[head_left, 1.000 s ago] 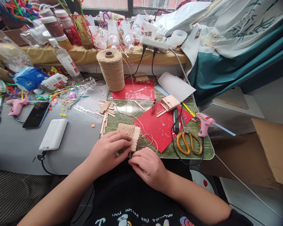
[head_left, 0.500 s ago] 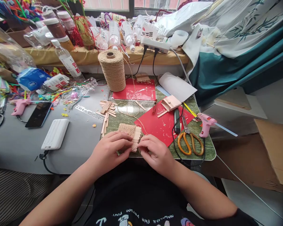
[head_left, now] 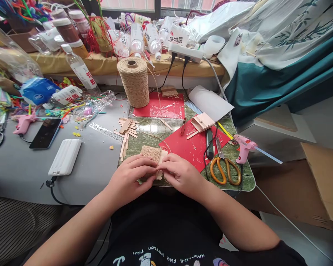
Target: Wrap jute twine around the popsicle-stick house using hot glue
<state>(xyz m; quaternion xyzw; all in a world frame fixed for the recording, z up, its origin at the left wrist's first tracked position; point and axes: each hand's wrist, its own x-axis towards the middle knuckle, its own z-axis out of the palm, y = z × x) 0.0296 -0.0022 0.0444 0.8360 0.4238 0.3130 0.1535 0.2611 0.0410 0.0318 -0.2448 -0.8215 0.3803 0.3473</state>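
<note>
Two hands meet over a craft-stick panel (head_left: 162, 155) wound with jute twine (head_left: 150, 152), at the near edge of the green wood-grain bench (head_left: 246, 181); the left hand (head_left: 131, 173) has its fingers clamped on the wound part, knuckles up, thumb underneath; the right hand (head_left: 180, 170) has its fingers pinched together on the twine at the panel's barer right end, knuckles also up; both forearms slant inward from the lower corners. Loose craft sticks (head_left: 130, 127) lie beyond the left hand; a small wooden box (head_left: 203, 122), its inside too small to make out, rests on a red sheet (head_left: 180, 147) beyond the right, near orange-handled scissors (head_left: 224, 168); a cone of twine (head_left: 133, 83) stands behind; on the sill sit white-lidded jars (head_left: 66, 31), one brownish inside, and clear plastic bottles (head_left: 152, 40); coloured pipe cleaners (head_left: 13, 13) fill a brown carton (head_left: 22, 41) at far left.
</note>
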